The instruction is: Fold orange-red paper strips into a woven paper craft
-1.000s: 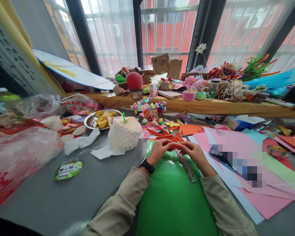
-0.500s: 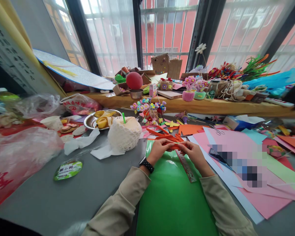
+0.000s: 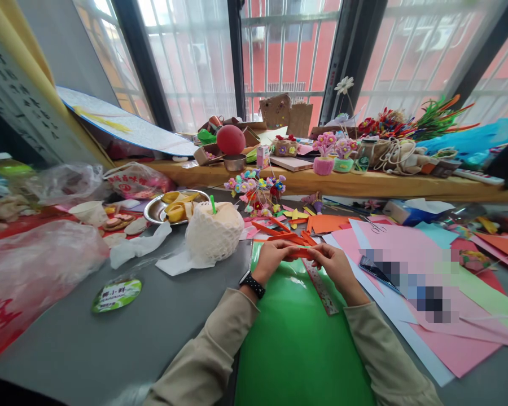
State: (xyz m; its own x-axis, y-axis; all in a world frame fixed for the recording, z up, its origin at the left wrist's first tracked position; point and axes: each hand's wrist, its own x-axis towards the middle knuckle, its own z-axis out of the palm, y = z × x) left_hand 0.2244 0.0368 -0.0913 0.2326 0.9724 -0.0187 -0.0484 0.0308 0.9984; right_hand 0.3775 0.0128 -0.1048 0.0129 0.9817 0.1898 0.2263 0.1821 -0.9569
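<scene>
An orange paper strip (image 3: 300,253) stretches between my hands above the far part of a green mat (image 3: 302,349). Its left end is pinched by my left hand (image 3: 274,259), which has a dark watch at the wrist. The fingers of my right hand (image 3: 333,265) close on the right end. Beneath and beside my right hand, a patterned ruler (image 3: 320,287) lies slanted on the mat. More folded orange strips (image 3: 275,228) are heaped just beyond my fingers, next to a flat orange sheet (image 3: 328,224).
On the left stand a net-wrapped coconut (image 3: 215,232) with a green straw, a metal bowl (image 3: 152,213) of peels and a plastic bag (image 3: 38,270). Pink sheets (image 3: 457,352) and a phone (image 3: 376,270) lie right. At the far left edge is another person's blurred hand (image 3: 6,211).
My fingers have shifted slightly around the orange strip, and more of it shows between them. The other person's hand at the left edge reaches slightly further into view.
</scene>
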